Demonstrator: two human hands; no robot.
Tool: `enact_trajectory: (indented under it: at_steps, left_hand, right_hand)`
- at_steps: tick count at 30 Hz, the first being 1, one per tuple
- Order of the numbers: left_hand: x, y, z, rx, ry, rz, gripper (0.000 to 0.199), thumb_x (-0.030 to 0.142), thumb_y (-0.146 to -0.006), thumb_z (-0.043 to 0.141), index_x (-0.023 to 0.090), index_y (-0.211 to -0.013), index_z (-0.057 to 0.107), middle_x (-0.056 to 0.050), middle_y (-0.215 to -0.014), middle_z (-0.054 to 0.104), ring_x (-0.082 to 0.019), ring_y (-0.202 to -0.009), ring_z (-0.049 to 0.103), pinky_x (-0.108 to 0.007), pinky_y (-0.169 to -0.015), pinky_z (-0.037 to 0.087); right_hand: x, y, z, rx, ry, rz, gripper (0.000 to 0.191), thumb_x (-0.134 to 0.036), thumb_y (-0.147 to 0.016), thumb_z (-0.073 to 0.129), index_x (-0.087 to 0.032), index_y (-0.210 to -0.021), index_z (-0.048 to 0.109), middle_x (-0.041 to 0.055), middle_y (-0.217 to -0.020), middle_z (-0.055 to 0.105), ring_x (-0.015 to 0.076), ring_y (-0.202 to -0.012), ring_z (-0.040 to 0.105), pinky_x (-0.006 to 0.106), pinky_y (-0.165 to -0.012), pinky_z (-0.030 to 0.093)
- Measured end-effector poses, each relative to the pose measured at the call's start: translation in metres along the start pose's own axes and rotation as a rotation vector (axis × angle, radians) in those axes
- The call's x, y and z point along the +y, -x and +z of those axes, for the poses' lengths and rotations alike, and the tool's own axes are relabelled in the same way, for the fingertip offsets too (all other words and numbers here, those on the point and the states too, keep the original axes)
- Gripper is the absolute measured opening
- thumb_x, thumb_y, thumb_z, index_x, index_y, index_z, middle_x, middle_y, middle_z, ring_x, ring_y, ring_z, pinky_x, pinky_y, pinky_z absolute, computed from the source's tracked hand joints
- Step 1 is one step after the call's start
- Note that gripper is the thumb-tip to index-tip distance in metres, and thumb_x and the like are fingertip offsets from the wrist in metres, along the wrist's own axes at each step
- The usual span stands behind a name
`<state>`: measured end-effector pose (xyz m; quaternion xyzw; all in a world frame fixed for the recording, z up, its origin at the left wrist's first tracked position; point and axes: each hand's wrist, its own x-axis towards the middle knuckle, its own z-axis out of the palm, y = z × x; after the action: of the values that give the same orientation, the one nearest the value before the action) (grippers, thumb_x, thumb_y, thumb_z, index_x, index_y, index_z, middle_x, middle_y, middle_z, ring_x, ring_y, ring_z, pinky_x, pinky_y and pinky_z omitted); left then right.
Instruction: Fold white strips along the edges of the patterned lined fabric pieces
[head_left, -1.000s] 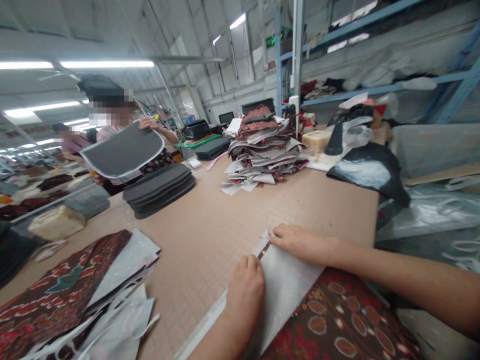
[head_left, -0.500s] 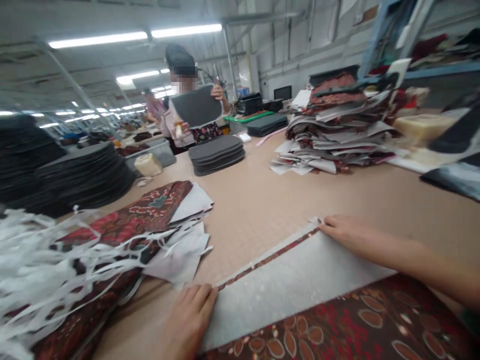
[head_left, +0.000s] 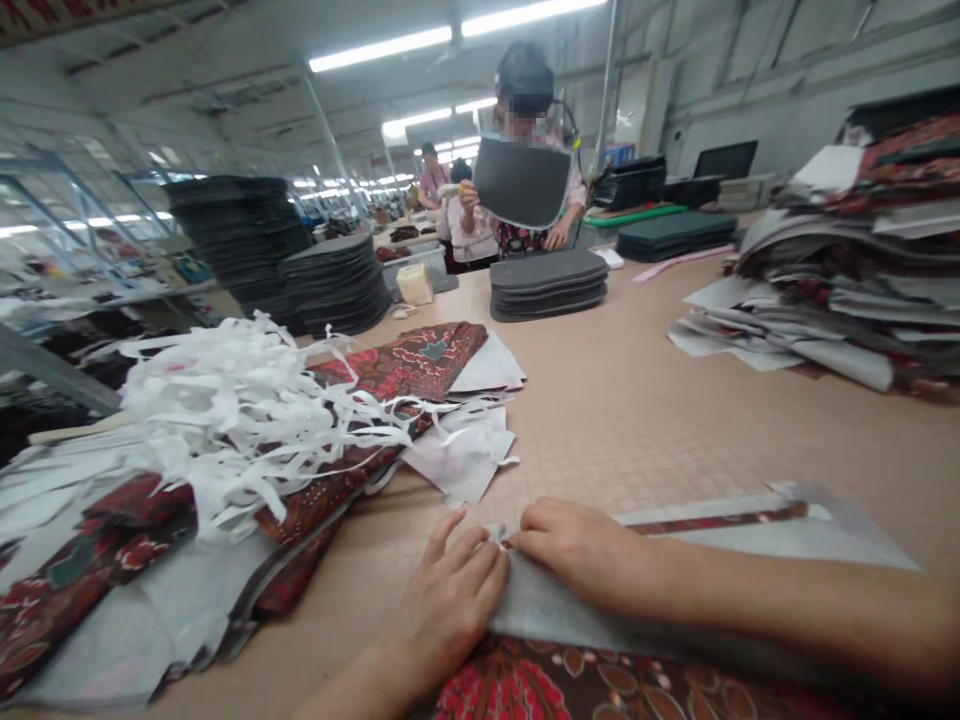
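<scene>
A brown and red leaf-patterned fabric panel [head_left: 517,685] lies in front of me, its pale backing [head_left: 577,605] facing up along the far part. A narrow patterned strip [head_left: 720,520] runs along the far edge. My right hand [head_left: 577,550] is closed in a pinch at the panel's far left corner, and its forearm crosses over the backing. Close beside it, my left hand [head_left: 457,590] grips the left edge of the panel with bent fingers, the index finger slightly raised. Its thumb is hidden.
Left, a heap of white strips [head_left: 240,410] lies on patterned fabric pieces [head_left: 405,360]. Dark panel stacks [head_left: 334,285] stand behind it. Across the brown table [head_left: 600,400], a person [head_left: 525,190] holds a dark panel above a low stack [head_left: 547,285]. Layered fabric [head_left: 832,290] is piled right.
My right hand has moved left along the folded edge, from the far right end to beside my left hand. The view has turned left. The person opposite now holds the dark panel more upright.
</scene>
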<state>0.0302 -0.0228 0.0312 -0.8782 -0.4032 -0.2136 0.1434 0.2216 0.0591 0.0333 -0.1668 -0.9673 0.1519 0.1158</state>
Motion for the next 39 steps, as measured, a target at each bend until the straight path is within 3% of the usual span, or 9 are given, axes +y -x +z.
enact_trajectory:
  at_steps: [4,9,15,21,26,29,31,35,39]
  left_hand:
    - [-0.006,0.007,0.005,0.064,0.086,-0.138,0.024,0.016,-0.093,0.037,0.019,-0.088,0.060,0.001,-0.076,0.062,-0.014,-0.078,0.053,-0.040,-0.095,0.029]
    - [-0.010,0.008,0.010,0.011,0.230,-0.351,0.009,0.020,-0.086,0.051,0.020,-0.081,0.059,0.001,-0.078,0.060,-0.015,-0.077,0.051,-0.034,-0.079,0.034]
    - [-0.012,0.005,0.004,-0.101,0.295,-0.589,0.014,0.024,-0.077,0.065,0.017,-0.083,0.055,-0.001,-0.081,0.056,-0.019,-0.081,0.049,-0.034,-0.073,0.034]
    - [-0.010,0.003,0.001,-0.047,0.264,-0.494,0.009,0.022,-0.077,0.064,0.018,-0.076,0.055,-0.001,-0.077,0.055,-0.018,-0.077,0.049,-0.032,-0.069,0.032]
    - [-0.002,0.000,-0.001,0.147,0.214,-0.232,0.008,0.016,-0.084,0.051,0.019,-0.083,0.058,-0.001,-0.080,0.060,-0.016,-0.074,0.049,-0.032,-0.070,0.032]
    - [0.002,-0.004,-0.006,0.136,0.343,-0.302,0.006,0.014,-0.083,0.052,0.017,-0.078,0.055,0.000,-0.072,0.058,-0.014,-0.069,0.050,-0.029,-0.066,0.034]
    - [0.005,-0.006,-0.011,0.124,0.367,-0.382,0.008,0.013,-0.082,0.052,0.017,-0.076,0.054,0.001,-0.068,0.058,-0.013,-0.067,0.052,-0.028,-0.065,0.035]
    - [0.009,-0.005,-0.015,0.145,0.301,-0.171,0.015,0.011,-0.085,0.047,0.020,-0.086,0.058,0.000,-0.087,0.066,-0.015,-0.084,0.057,-0.035,-0.083,0.033]
    - [0.003,0.001,-0.003,0.072,0.372,-0.503,0.013,0.016,-0.082,0.054,0.021,-0.094,0.054,-0.001,-0.080,0.063,-0.016,-0.077,0.056,-0.031,-0.072,0.041]
  right_hand:
    - [0.002,-0.010,0.010,0.020,0.076,-0.017,0.017,-0.014,-0.089,0.045,-0.015,-0.086,0.062,0.0054,-0.080,0.058,0.0170,-0.073,0.048,0.028,-0.063,0.036]
    - [-0.001,-0.009,-0.001,-0.070,0.234,-0.305,0.011,-0.015,-0.084,0.052,-0.011,-0.089,0.061,0.0094,-0.085,0.059,0.0204,-0.076,0.047,0.032,-0.062,0.035]
    - [0.009,-0.024,0.001,-0.048,-0.041,0.123,0.005,-0.014,-0.080,0.053,-0.015,-0.079,0.058,0.0061,-0.079,0.059,0.0166,-0.072,0.051,0.027,-0.060,0.036]
    - [0.002,-0.023,-0.015,-0.111,-0.221,0.228,0.006,-0.013,-0.073,0.051,-0.017,-0.070,0.054,0.0029,-0.068,0.057,0.0137,-0.062,0.048,0.026,-0.055,0.032]
    - [0.007,-0.020,-0.029,-0.188,-0.708,0.273,0.012,-0.014,-0.081,0.043,-0.017,-0.091,0.050,0.0027,-0.078,0.061,0.0135,-0.071,0.056,0.026,-0.064,0.042]
    - [0.015,-0.024,-0.027,-0.230,-0.951,0.249,0.027,-0.002,-0.078,0.034,-0.015,-0.099,0.045,0.0048,-0.086,0.063,0.0135,-0.081,0.059,0.029,-0.075,0.045]
    - [0.017,-0.026,-0.023,-0.219,-0.990,0.203,0.038,0.005,-0.070,0.032,-0.015,-0.100,0.044,0.0055,-0.091,0.063,0.0129,-0.087,0.059,0.030,-0.080,0.045]
    - [0.017,-0.026,-0.019,-0.219,-0.995,0.155,0.046,0.010,-0.062,0.030,-0.014,-0.097,0.046,0.0061,-0.096,0.060,0.0114,-0.088,0.058,0.028,-0.080,0.047]
    - [0.016,-0.027,-0.018,-0.164,-0.797,0.146,0.039,0.008,-0.071,0.032,-0.015,-0.097,0.048,0.0038,-0.090,0.059,0.0104,-0.082,0.057,0.024,-0.074,0.047]
